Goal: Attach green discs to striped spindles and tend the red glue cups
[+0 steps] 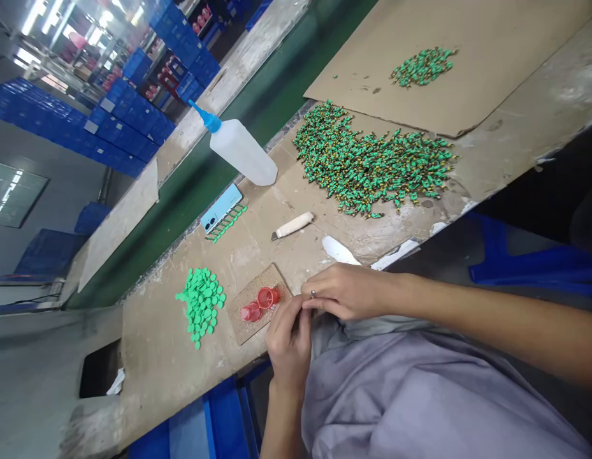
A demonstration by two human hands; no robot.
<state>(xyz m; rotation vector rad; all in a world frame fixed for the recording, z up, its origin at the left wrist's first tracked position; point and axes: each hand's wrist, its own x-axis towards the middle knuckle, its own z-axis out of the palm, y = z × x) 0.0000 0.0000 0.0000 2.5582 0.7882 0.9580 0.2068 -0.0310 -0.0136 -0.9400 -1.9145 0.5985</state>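
Observation:
At the table's near edge my left hand (289, 335) and my right hand (341, 292) meet, their fingertips pinched together. Whatever lies between the fingers is hidden. A ring shows on my right hand. Just left of the fingers lies a small brown board (241, 312) carrying two small red cups (266, 298) with something glossy in them. A heap of flat green discs (202, 303) is farther left. Beyond my hands rests a blade with a wrapped, cream-coloured handle (296, 224). A large pile of small green, black and yellow pieces (372, 162) spreads to the upper right.
A white squeeze bottle with a blue nozzle (245, 153) lies near the green strip (181, 197). Beside a light blue phone (222, 208) runs a row of green pieces (226, 223). A cardboard sheet (468, 76) holds a smaller pile. Blue crates (123, 121) stand beyond.

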